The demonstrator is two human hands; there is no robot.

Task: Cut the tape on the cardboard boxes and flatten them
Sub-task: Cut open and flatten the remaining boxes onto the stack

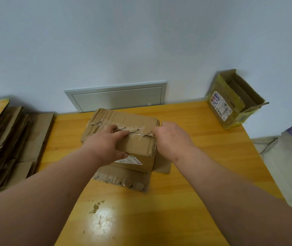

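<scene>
- Flattened cardboard stack [8, 144]: brown corrugated sheets in overlapping layers at the far left, beside the table; a sheet with an orange print lies on top at the left edge.
- Table [203, 139]: glossy yellow wood-grain surface, with a scuffed, worn patch near the front edge.
- Wall panel [116, 97]: flat grey rectangular door in a frame, set low in the pale wall behind the table.
- Left hand [104, 146]: fingers curled over the box's top seam, thumb against the near side, gripping the front upper edge.
- Cardboard box [134, 144]: creased brown carton at table centre; clear printed tape [132, 133] runs along the top seam, a white label sits on the near face, and bottom flaps splay flat onto the table.
- Right hand [170, 137]: fingers curled together at the seam's right end; whether they pinch the tape cannot be told.
- Open box [230, 103]: yellowish-taped carton with a shipping label, flaps open, at the table's far right corner.
</scene>
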